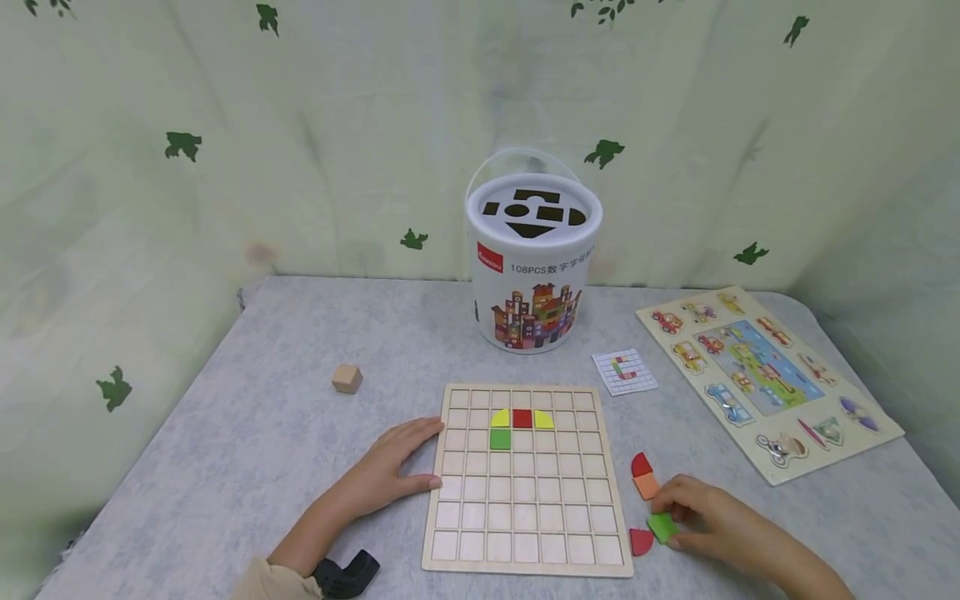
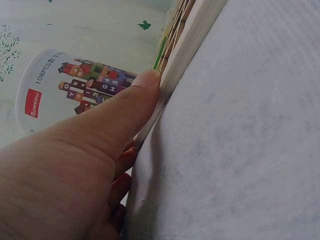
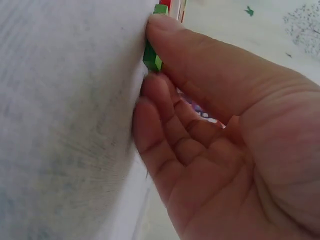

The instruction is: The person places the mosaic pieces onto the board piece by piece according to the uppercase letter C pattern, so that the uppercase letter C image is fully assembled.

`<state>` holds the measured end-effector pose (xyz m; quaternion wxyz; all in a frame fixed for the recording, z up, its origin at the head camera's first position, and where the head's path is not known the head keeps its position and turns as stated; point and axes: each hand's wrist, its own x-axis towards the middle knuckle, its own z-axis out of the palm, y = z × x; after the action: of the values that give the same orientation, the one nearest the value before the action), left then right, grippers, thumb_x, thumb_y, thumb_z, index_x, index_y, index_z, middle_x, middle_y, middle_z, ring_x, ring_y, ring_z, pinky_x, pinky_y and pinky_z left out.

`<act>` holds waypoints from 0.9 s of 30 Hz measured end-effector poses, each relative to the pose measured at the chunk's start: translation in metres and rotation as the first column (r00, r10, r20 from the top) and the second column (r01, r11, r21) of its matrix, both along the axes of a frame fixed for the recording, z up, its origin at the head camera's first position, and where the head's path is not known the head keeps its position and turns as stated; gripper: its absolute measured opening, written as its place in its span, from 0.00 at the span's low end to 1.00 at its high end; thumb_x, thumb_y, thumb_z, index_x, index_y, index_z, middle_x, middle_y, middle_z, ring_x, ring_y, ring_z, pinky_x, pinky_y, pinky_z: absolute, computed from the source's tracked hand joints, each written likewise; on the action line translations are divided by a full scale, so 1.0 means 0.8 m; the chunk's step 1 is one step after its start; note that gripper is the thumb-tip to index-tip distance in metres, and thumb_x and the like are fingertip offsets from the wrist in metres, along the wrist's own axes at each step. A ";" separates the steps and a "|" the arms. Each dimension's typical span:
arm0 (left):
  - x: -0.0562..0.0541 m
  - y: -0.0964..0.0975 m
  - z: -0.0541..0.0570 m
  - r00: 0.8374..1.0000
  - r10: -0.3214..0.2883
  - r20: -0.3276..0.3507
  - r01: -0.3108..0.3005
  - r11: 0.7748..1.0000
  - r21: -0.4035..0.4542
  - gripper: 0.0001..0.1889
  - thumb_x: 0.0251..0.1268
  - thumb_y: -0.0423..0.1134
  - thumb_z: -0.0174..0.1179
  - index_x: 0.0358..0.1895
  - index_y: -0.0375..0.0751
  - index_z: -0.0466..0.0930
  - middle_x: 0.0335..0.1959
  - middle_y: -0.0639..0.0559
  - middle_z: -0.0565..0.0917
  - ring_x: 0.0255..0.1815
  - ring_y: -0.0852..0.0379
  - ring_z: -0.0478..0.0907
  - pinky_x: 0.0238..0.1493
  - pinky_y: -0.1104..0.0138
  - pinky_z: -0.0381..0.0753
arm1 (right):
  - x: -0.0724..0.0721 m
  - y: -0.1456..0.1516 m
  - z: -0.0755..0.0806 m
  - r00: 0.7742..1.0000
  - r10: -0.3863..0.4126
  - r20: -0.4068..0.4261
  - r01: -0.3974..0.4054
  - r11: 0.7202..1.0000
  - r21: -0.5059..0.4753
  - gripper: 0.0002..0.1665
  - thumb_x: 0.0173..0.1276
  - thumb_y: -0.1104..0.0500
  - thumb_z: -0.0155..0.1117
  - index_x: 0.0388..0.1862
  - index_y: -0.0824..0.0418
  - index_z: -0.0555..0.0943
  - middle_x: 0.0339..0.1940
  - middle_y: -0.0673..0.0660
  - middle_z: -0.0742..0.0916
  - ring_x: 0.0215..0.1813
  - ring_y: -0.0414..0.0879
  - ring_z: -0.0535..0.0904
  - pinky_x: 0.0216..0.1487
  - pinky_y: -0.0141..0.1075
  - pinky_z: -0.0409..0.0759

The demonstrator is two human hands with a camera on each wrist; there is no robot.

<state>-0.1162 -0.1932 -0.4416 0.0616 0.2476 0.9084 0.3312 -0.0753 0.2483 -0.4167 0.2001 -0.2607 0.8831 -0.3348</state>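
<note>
A wooden grid board [image 1: 525, 483] lies flat. In its upper rows sit a red square tile [image 1: 522, 418], yellow rounded tiles [image 1: 500, 419] on either side of it, and a green square tile [image 1: 500, 439] under the left yellow one. My left hand [image 1: 393, 467] rests against the board's left edge, thumb and fingers spread; the left wrist view shows the thumb [image 2: 135, 97] touching the rim. Right of the board, my right hand [image 1: 712, 521] pinches another green tile [image 1: 663, 527] between thumb and fingers, at the tabletop. Its other fingers curl under the palm in the right wrist view.
Close to that tile lie a red rounded tile [image 1: 641, 542], an orange tile [image 1: 647, 487] and another red rounded tile [image 1: 641, 464]. Farther back are a pattern card [image 1: 625, 372], a picture puzzle board [image 1: 772, 383], a white lidded bucket [image 1: 532, 267] and a wooden cube [image 1: 347, 378].
</note>
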 end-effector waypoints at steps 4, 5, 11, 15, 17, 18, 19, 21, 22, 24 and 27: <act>0.000 0.000 0.000 1.000 0.001 -0.003 -0.001 1.000 0.002 0.40 0.51 0.59 0.60 0.67 0.44 0.60 0.66 0.49 0.61 0.66 0.46 0.53 0.61 0.47 0.53 | 0.001 -0.002 0.003 1.000 -0.017 -0.023 0.016 1.000 -0.012 0.16 0.56 0.49 0.66 0.41 0.53 0.77 0.35 0.41 0.75 0.33 0.35 0.70 0.33 0.29 0.73; 0.000 0.000 0.000 1.000 0.001 -0.003 0.000 1.000 0.002 0.40 0.51 0.59 0.60 0.66 0.44 0.60 0.66 0.49 0.61 0.66 0.46 0.53 0.61 0.47 0.53 | 0.001 -0.003 0.005 0.999 -0.031 -0.017 0.031 0.999 -0.013 0.16 0.56 0.49 0.66 0.41 0.53 0.77 0.35 0.41 0.76 0.33 0.35 0.70 0.34 0.29 0.74; 0.000 0.000 0.001 1.000 0.007 0.009 -0.007 1.000 0.000 0.41 0.51 0.59 0.60 0.67 0.44 0.60 0.66 0.48 0.61 0.66 0.46 0.53 0.61 0.47 0.53 | 0.002 -0.016 0.022 0.990 -0.133 -0.040 0.132 0.991 -0.038 0.20 0.56 0.47 0.66 0.45 0.54 0.77 0.39 0.43 0.79 0.37 0.37 0.73 0.39 0.30 0.76; 0.001 0.001 0.003 1.000 0.009 0.015 -0.009 1.000 -0.001 0.41 0.51 0.58 0.60 0.67 0.44 0.60 0.66 0.48 0.61 0.66 0.46 0.53 0.61 0.47 0.52 | 0.005 -0.032 0.030 0.969 -0.159 -0.191 0.136 0.982 -0.128 0.16 0.58 0.48 0.64 0.43 0.51 0.77 0.39 0.42 0.79 0.37 0.38 0.74 0.38 0.32 0.76; 0.001 0.001 0.003 1.000 0.008 0.015 -0.008 1.000 -0.003 0.40 0.51 0.58 0.60 0.67 0.44 0.59 0.66 0.48 0.61 0.66 0.46 0.53 0.62 0.47 0.52 | 0.005 -0.043 0.034 0.954 -0.166 -0.250 0.122 0.975 -0.183 0.13 0.59 0.50 0.64 0.42 0.50 0.77 0.38 0.41 0.79 0.36 0.38 0.74 0.36 0.32 0.76; 0.001 0.001 0.004 1.000 0.008 0.014 -0.008 1.000 -0.004 0.40 0.51 0.58 0.60 0.67 0.44 0.59 0.66 0.48 0.60 0.66 0.46 0.53 0.62 0.47 0.52 | 0.005 -0.049 0.036 0.948 -0.168 -0.269 0.112 0.971 -0.212 0.12 0.59 0.52 0.64 0.42 0.50 0.77 0.37 0.41 0.80 0.35 0.39 0.74 0.36 0.33 0.76; 0.001 0.001 0.004 1.000 0.008 0.013 -0.008 1.000 -0.005 0.40 0.51 0.58 0.61 0.67 0.44 0.59 0.66 0.48 0.60 0.66 0.46 0.53 0.62 0.47 0.52 | 0.005 -0.055 0.037 0.945 -0.167 -0.283 0.099 0.966 -0.237 0.12 0.59 0.53 0.64 0.42 0.51 0.77 0.37 0.42 0.80 0.35 0.39 0.74 0.35 0.34 0.76; 0.002 0.001 0.004 1.000 0.010 0.013 -0.010 1.000 -0.005 0.40 0.51 0.58 0.61 0.67 0.44 0.59 0.66 0.48 0.60 0.66 0.46 0.53 0.62 0.47 0.52 | 0.004 -0.068 0.040 0.943 -0.165 -0.289 0.081 0.956 -0.281 0.13 0.59 0.56 0.64 0.43 0.52 0.77 0.38 0.42 0.80 0.36 0.39 0.75 0.36 0.35 0.77; 0.002 0.001 0.004 1.000 0.011 0.012 -0.011 1.000 -0.004 0.40 0.51 0.58 0.61 0.67 0.44 0.59 0.66 0.48 0.60 0.67 0.46 0.53 0.61 0.47 0.52 | 0.003 -0.075 0.041 0.945 -0.167 -0.282 0.080 0.951 -0.298 0.13 0.59 0.56 0.64 0.44 0.51 0.77 0.39 0.42 0.80 0.37 0.38 0.75 0.37 0.35 0.77; 0.002 0.001 0.003 1.000 0.013 0.013 -0.013 1.000 -0.005 0.40 0.51 0.58 0.61 0.67 0.44 0.59 0.66 0.48 0.60 0.67 0.46 0.52 0.62 0.47 0.52 | 0.002 -0.089 0.043 0.946 -0.160 -0.281 0.063 0.944 -0.325 0.14 0.59 0.56 0.64 0.44 0.52 0.77 0.40 0.43 0.80 0.38 0.38 0.75 0.38 0.36 0.77; 0.002 0.001 0.002 1.000 0.013 0.011 -0.013 1.000 -0.008 0.40 0.51 0.58 0.60 0.67 0.45 0.59 0.66 0.49 0.60 0.67 0.46 0.53 0.62 0.48 0.52 | 0.001 -0.110 0.045 0.947 -0.150 -0.283 0.040 0.932 -0.360 0.14 0.60 0.55 0.64 0.45 0.52 0.77 0.40 0.43 0.80 0.39 0.38 0.75 0.39 0.37 0.77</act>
<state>-0.1149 -0.1925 -0.4400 0.0654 0.2396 0.9110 0.3293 -0.0742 0.1604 -0.3808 -0.0049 -0.2971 0.8414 -0.4514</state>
